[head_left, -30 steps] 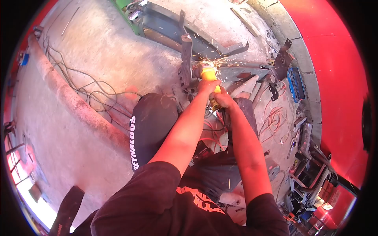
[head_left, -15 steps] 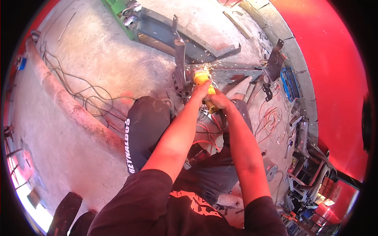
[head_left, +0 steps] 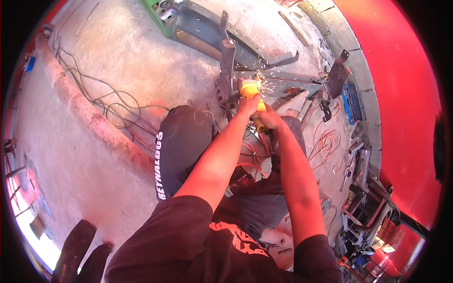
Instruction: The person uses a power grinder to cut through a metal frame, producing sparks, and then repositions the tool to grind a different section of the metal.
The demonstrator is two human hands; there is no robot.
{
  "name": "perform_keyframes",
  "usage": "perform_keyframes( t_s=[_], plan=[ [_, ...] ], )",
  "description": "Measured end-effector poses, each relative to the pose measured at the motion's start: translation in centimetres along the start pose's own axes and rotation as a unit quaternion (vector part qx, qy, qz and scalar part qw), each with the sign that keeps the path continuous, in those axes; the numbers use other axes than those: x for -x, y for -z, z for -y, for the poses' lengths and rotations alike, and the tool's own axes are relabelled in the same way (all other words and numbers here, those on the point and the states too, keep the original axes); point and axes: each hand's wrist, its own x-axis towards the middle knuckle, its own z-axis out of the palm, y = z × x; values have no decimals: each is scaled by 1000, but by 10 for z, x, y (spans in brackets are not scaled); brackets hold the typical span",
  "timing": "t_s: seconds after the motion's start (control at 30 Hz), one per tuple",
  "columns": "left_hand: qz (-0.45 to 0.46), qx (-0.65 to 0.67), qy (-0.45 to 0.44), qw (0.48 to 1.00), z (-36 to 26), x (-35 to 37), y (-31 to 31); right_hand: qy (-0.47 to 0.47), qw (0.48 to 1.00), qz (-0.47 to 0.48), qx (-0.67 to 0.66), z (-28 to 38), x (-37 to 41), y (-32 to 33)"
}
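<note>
A yellow angle grinder [head_left: 249,88] is held out between my knees. My left hand [head_left: 248,104] wraps its front part, close to the grinder head. Behind it, my right hand [head_left: 269,118] is closed around the rear of the body. Bright sparks [head_left: 262,81] spray from the far side of the head, where it meets a grey steel piece [head_left: 285,80]. The disc itself cannot be made out. Just left of the grinder, a dark metal bar [head_left: 227,56] stands up from the metalwork.
Ahead lies a grey steel frame [head_left: 205,26] with a green part [head_left: 160,19]. A long rusty pipe [head_left: 89,115] and loose cables [head_left: 120,101] lie left. To the right are a coiled orange hose [head_left: 327,144], a blue case [head_left: 352,103] and a scrap pile [head_left: 370,203].
The view has shifted, so floor objects and hands appear farther right. The grinder remains in both hands, and the sparks now spread more around its head.
</note>
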Motion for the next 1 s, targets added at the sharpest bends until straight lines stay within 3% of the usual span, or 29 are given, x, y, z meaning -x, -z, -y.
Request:
perform_keyframes(
  t_s=[0.1,0.2,0.4,0.47,0.6,0.8,1.0],
  plan=[
    [-7,-4,-13,1000,3,-3,-1,-39,997,-57,18,3,8,-4],
    [-11,-8,-18,1000,10,-11,-3,-33,997,-52,34,-21,-9,2],
    [-23,-14,-15,1000,24,-30,-12,-74,994,-73,22,21,26,-10],
    [-32,-51,-12,998,17,-23,-11,-29,997,-63,17,-15,2,0],
    [5,-33,-26,999,19,-23,-10,-6,1000,12,16,-11,-1,7],
    [-4,0,-20,1000,13,-9,-3,-10,998,-65,-2,7,18,-11],
    [-21,-42,-19,999,9,-22,0,0,999,-42,-25,1,4,-9]
  ],
)
